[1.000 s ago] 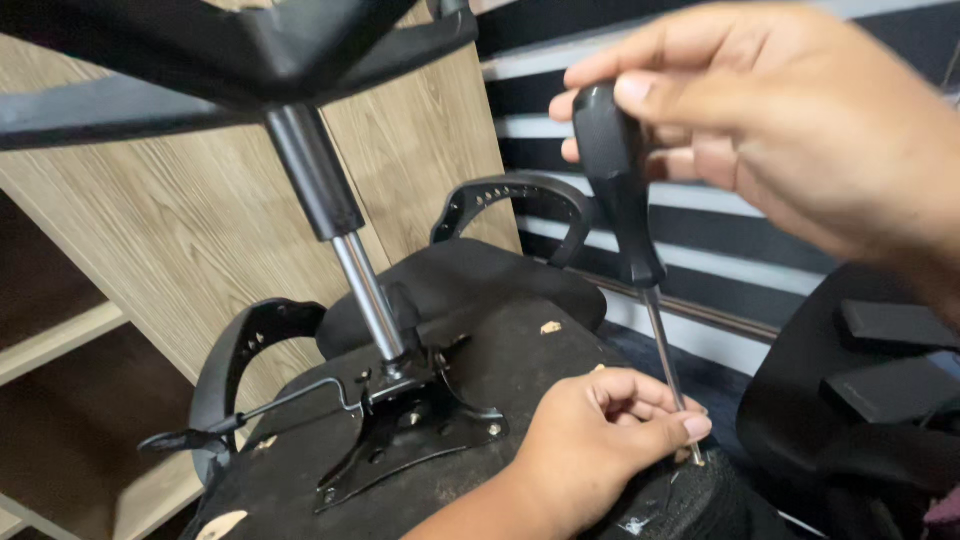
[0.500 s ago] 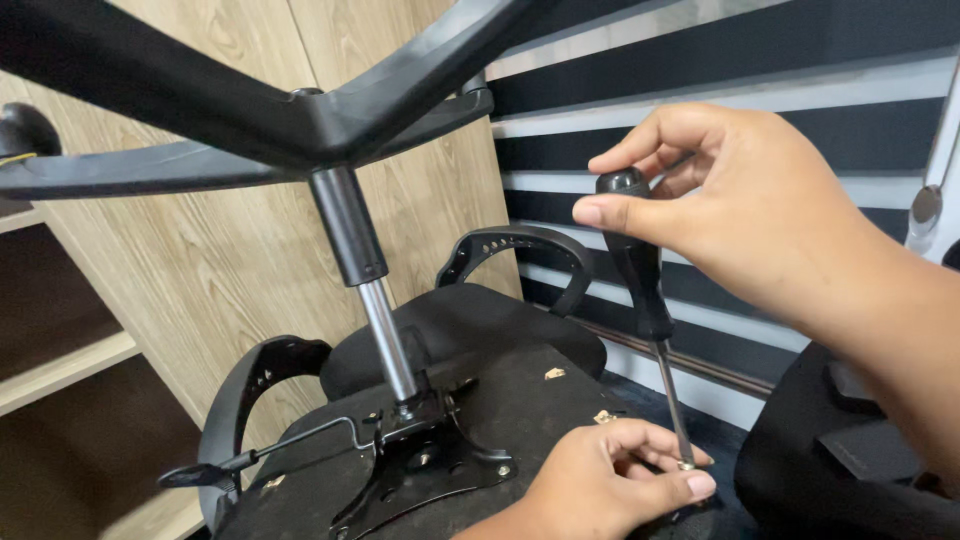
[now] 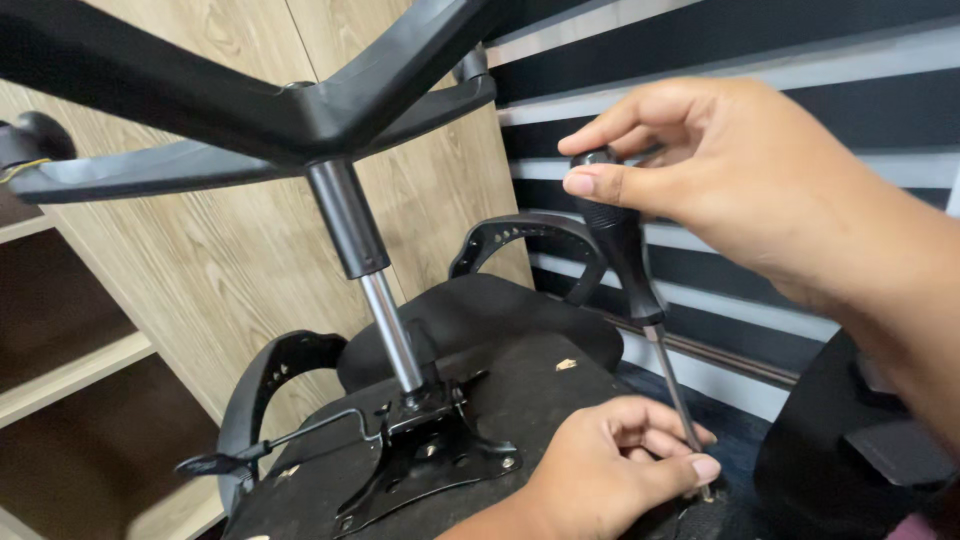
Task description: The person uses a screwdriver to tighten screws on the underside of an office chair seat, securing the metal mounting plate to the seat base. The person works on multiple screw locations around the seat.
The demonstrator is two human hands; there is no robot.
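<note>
An office chair lies upside down, its black seat underside facing up. My right hand grips the black handle of a screwdriver from above. The metal shaft runs down to the seat's right edge. My left hand rests on the seat there, fingers pinched around the shaft near its tip; the tip itself is hidden by the fingers. A metal mounting plate holds the gas cylinder, which rises to the black star base.
Two black armrest loops flank the seat. A thin lever sticks out left from the plate. A wooden shelf unit stands behind. A striped blind hangs right, and another black chair sits at the lower right.
The view has shifted a little. My right hand has turned on the screwdriver handle, thumb now across its top. My left hand stays pinched on the shaft at the seat edge.
</note>
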